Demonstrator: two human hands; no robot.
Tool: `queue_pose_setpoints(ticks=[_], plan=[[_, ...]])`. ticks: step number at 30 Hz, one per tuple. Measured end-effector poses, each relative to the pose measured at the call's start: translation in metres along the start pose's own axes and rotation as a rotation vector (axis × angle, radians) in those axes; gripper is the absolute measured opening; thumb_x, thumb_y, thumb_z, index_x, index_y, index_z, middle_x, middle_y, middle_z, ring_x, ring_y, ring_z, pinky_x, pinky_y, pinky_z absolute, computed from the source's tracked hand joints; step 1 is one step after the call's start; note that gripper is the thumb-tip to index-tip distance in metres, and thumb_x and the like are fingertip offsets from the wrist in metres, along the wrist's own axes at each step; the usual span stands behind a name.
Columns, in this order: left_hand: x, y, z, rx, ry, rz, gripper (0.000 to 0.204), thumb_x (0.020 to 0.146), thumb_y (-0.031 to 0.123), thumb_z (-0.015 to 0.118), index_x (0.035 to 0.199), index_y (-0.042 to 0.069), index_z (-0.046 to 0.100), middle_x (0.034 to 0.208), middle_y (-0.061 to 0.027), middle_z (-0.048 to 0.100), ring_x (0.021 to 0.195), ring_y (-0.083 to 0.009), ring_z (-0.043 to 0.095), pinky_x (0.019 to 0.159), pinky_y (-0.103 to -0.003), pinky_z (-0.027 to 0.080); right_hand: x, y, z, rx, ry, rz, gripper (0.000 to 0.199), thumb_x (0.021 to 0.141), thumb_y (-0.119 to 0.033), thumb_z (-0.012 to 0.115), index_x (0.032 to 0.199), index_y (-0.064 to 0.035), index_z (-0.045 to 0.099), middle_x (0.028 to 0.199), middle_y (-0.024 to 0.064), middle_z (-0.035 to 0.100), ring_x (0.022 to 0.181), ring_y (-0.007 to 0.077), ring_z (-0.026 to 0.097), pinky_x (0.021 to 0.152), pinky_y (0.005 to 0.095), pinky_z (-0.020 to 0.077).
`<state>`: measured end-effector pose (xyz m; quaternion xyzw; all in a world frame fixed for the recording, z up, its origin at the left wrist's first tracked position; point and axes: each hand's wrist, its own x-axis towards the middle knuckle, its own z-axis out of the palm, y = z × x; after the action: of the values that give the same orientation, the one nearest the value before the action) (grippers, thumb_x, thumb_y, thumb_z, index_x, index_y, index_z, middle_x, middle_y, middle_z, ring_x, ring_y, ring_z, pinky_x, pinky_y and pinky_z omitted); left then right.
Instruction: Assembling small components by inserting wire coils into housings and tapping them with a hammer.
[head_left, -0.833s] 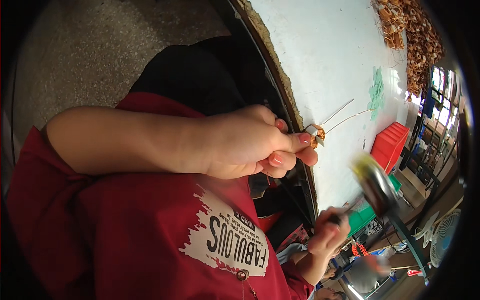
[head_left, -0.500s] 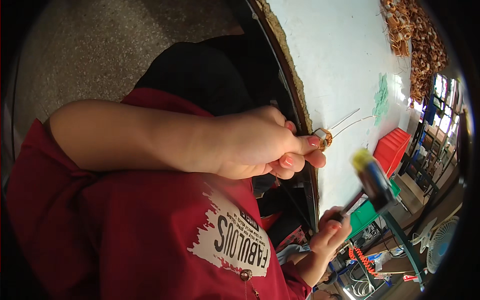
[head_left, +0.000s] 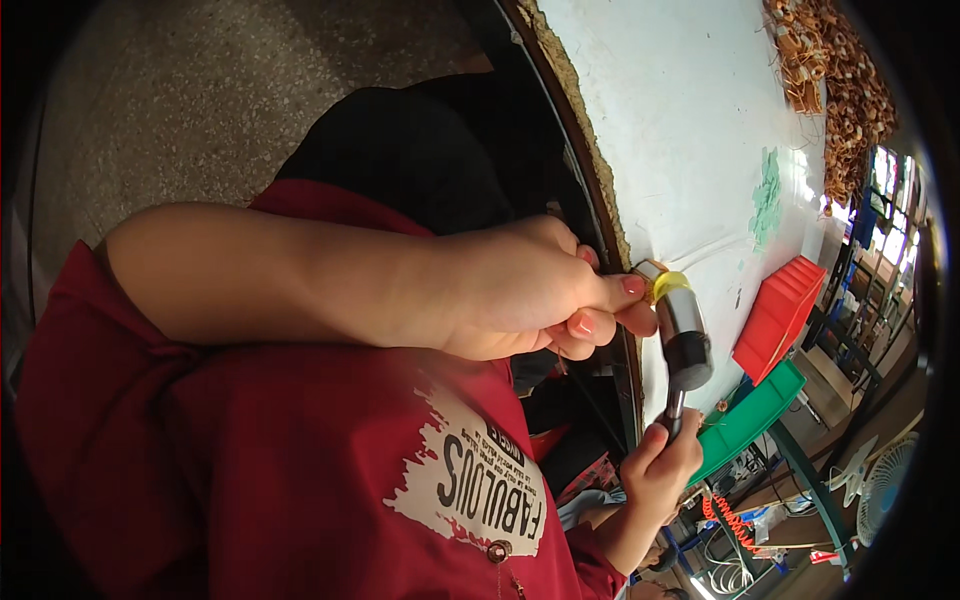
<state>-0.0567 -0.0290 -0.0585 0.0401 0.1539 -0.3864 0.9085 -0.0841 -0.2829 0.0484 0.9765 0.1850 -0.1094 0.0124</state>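
Observation:
My left hand [head_left: 545,290] is closed at the table edge, thumb and fingers pinching a small copper-wound coil [head_left: 650,268]. Two thin wire leads run from the coil over the white tabletop [head_left: 680,130]. In my right hand [head_left: 662,472] is the handle of a small mallet [head_left: 688,335] with a metal head, one yellow face and one dark face. The yellow face is at the coil, right beside my left thumb and fingertips, and covers much of the coil. Whether it touches the coil or stops just short, I cannot tell.
Many similar copper coils [head_left: 850,110] lie heaped at the table's far side. A red bin [head_left: 780,320] and a green bin [head_left: 750,430] stand beyond the mallet. A green patch [head_left: 767,200] marks the tabletop. Farther off are a fan [head_left: 890,490] and shelving.
The mallet has swung from above the table, near the red bin, down to the coil. My right hand has tilted with it. My left hand has barely moved and still pinches the coil.

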Motion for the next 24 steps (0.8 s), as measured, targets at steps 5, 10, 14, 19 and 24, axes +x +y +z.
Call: queue_pose_setpoints(ticks=[5, 10, 14, 19, 24], plan=[[0.003, 0.006, -0.005, -0.013, -0.073, -0.012, 0.022, 0.098, 0.014, 0.048, 0.092, -0.005, 0.058, 0.075, -0.0060, 0.060, 0.052, -0.0048, 0.036, 0.049, -0.017, 0.029, 0.003, 0.004, 0.003, 0.056, 0.043, 0.051, 0.037, 0.095, -0.036, 0.040, 0.083, -0.0023, 0.050, 0.063, 0.0085, 0.052, 0.052, 0.0245, 0.045, 0.050, 0.0356, 0.0364], [-0.021, 0.008, 0.009, 0.372, -0.133, 0.023, 0.016, 0.095, 0.012, 0.054, 0.101, -0.003, 0.049, 0.087, -0.0131, 0.064, 0.053, -0.0072, 0.043, 0.048, -0.018, 0.034, -0.029, 0.038, 0.022, 0.811, 0.506, 0.380, 0.042, 0.096, -0.049, 0.040, 0.082, -0.0096, 0.043, 0.073, 0.0007, 0.049, 0.052, 0.0111, 0.040, 0.044, 0.0226, 0.0316], [-0.049, 0.028, 0.044, 1.060, -0.095, 0.234, 0.030, 0.088, 0.012, 0.063, 0.100, 0.001, 0.038, 0.079, -0.0081, 0.062, 0.054, -0.0137, 0.054, 0.048, -0.023, 0.040, -0.027, 0.039, 0.042, 0.953, 0.565, 0.579, 0.027, 0.100, -0.031, 0.040, 0.083, -0.0105, 0.043, 0.068, 0.0023, 0.048, 0.046, 0.0134, 0.041, 0.042, 0.0225, 0.0322], [-0.057, 0.056, 0.113, 2.094, 0.006, 1.049, 0.025, 0.081, 0.005, 0.065, 0.098, 0.003, 0.046, 0.075, -0.0038, 0.061, 0.054, -0.0137, 0.053, 0.051, -0.024, 0.041, -0.038, 0.087, 0.122, 0.992, 0.503, 0.874, 0.030, 0.097, -0.023, 0.042, 0.096, 0.0035, 0.056, 0.083, 0.0175, 0.056, 0.072, 0.0254, 0.052, 0.065, 0.0369, 0.0432], [-0.060, 0.104, 0.157, 2.430, -0.074, 1.952, 0.026, 0.073, 0.000, 0.067, 0.096, 0.004, 0.055, 0.077, -0.0036, 0.065, 0.057, -0.0152, 0.058, 0.052, -0.025, 0.045, -0.031, 0.065, 0.122, 0.944, 0.487, 0.863, 0.032, 0.097, -0.024, 0.040, 0.096, 0.0029, 0.055, 0.078, 0.0159, 0.056, 0.068, 0.0243, 0.051, 0.063, 0.0364, 0.0422]])
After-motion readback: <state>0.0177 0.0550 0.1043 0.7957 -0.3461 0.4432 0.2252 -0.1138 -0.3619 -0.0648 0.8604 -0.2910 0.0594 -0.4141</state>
